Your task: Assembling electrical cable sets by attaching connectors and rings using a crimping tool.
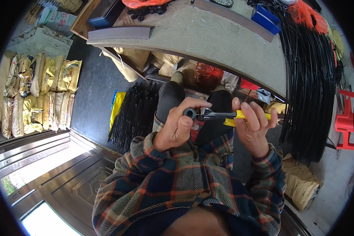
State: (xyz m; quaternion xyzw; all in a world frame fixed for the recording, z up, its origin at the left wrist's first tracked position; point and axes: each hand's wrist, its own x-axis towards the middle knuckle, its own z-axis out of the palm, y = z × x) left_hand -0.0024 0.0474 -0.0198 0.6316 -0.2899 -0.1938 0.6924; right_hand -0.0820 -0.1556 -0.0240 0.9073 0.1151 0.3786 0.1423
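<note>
Above my lap, my left hand (173, 129) is closed around a black round part (190, 113) with a hole in its end, thumb and forefinger gripping its sides. Yellow-handled pliers (222, 115) lie in my right hand (256, 128), its fingers wrapped about the handles. Their metal jaws point left and meet the side of the black part next to my left fingertips. Whether the jaws pinch something small there is too fine to tell. My fingers hide much of the black part's body.
Ahead stands a workbench (220, 43) with a blue tray (266, 19) and small black parts (147, 12). Long black strands (306, 90) hang off its right end. More black strands (133, 114) stand left of my knees. A red stool (345, 120) is far right; stacked sacks (37, 94) lie left.
</note>
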